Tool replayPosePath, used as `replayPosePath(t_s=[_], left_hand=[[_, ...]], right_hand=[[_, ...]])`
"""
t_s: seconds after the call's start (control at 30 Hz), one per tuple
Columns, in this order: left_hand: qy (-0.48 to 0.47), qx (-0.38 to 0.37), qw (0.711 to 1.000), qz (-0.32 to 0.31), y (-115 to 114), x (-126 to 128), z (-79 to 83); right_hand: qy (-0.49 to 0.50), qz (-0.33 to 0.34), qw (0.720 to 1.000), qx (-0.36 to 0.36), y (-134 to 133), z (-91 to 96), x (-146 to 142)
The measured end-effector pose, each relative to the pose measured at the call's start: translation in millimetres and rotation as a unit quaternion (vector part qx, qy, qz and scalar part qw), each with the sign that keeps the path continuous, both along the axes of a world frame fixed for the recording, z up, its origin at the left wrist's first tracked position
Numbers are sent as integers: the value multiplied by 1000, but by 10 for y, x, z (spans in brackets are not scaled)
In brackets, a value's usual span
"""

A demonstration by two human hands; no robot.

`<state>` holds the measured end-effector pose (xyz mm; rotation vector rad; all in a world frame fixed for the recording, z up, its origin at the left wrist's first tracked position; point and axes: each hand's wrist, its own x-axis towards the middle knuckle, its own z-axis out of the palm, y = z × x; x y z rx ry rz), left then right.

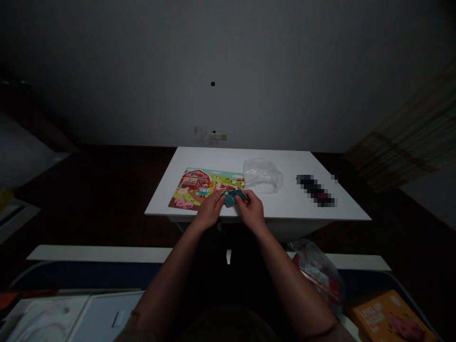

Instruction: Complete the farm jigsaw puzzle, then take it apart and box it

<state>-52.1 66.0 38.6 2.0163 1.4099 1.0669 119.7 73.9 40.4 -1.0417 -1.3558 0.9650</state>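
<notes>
Over the table's near edge, my left hand (209,210) is closed, pinching small teal puzzle pieces (230,200) between thumb and fingers. My right hand (252,209) is closed on the other side of the same cluster, its thumb on a dark teal piece. The pieces overlap, and how many there are is hard to see. Just beyond my left hand lies a farm picture puzzle (192,190), flat, with a red barn, pigs and a farmer. My hands cover its near right corner. A crumpled clear plastic bag (261,176) rests beyond my right hand.
The white table (285,209) also bears a blurred-out dark object (316,191) at the right. Near me are an orange puzzle box (392,316), a plastic bag with red contents (317,270) and an open white box (103,316). A wall (263,95) stands behind.
</notes>
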Motion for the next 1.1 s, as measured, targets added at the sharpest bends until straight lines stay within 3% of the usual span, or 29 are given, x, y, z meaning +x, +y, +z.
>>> replayPosePath(t_s=[0.23,0.37,0.53,0.73,0.9,1.03,1.1], left_hand=[[-64,-22,998,-9,291,-203,207],[-106,-32,990,88,459,-214,227],[-125,-9,980,155,483,-209,83],[-102,-9,988,116,456,-266,-6],[-119,-25,988,91,469,-257,-25],[-191,-65,977,75,506,-229,-51],[-165,-61,983,56,499,-210,-49]], right_hand=[[14,51,999,12,396,111,-153],[54,22,998,-29,587,50,-202],[84,-13,996,-11,593,-135,-233],[-64,-27,990,126,596,-194,-215],[-81,19,991,103,562,-174,-227],[-70,-53,988,130,491,-155,-233],[-59,-66,985,148,477,-147,-229]])
